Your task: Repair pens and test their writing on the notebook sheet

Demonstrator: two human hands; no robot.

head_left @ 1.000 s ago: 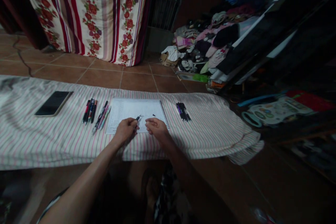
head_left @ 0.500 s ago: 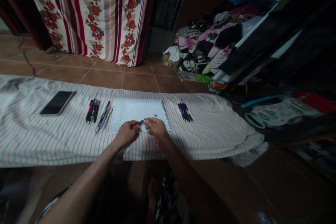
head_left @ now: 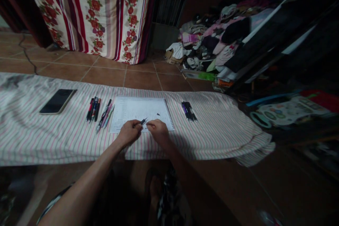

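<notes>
While the left hand (head_left: 129, 130) grips a dark pen (head_left: 143, 122), the right hand (head_left: 159, 130) pinches just beside its tip

As I look in through the head camera, I have the pen held over the lower part of a notebook (head_left: 140, 107), its thin end slanting toward the surface's far edge. The right hand's fingers are curled together near that end; whether something small sits between them, I cannot tell.

The notebook lies about midway along the cloth-covered surface (head_left: 217, 127), wire binding toward the right end, with a small dark piece (head_left: 158, 114) loose on the page near the binding. Beyond the binding I see a bunch of dark pens (head_left: 188, 112). Toward the left end lie a mixed bunch (head_left: 93, 109), a paler bunch (head_left: 105, 116) and, farthest along, a phone (head_left: 58, 101).

As for progress, I judge this pen unfinished: if the loose piece belongs to it, the two are not joined. Neither hand touches the bunches at either side; which of them have been dealt with, if any, I cannot tell.
</notes>
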